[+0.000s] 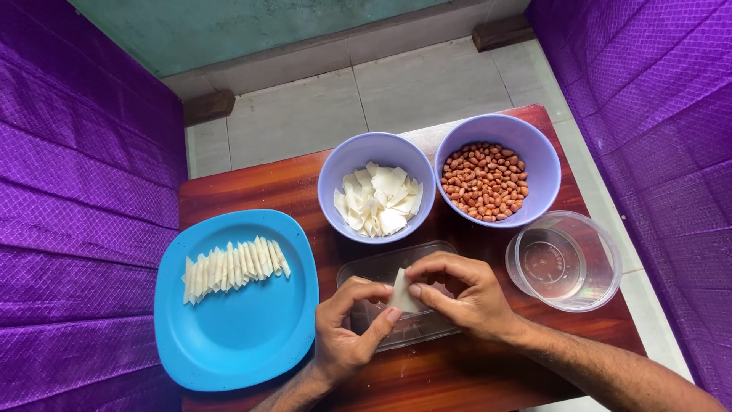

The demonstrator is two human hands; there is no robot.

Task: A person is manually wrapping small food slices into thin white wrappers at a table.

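A square blue plastic plate with rounded corners lies at the left of the reddish, glossy wooden bench; across its upper half runs a neat overlapping row of folded white wrappers, thin and pale. To the right of the plate, the left hand has its grip pinching the lower edge of a small white wrapper, thumb and forefinger pressed together on it. The wrapper is flat, matte and roughly triangular, held just above a clear rectangular plastic tray. The right hand pinches the wrapper's upper right side, fingers curled over it. Beyond the tray, farther from the plate, stands a round lavender plastic bowl heaped with loose white wrapper pieces. Right of it, a second lavender bowl holds smooth reddish-brown peanuts. Farthest right of the plate sits a round transparent plastic container.
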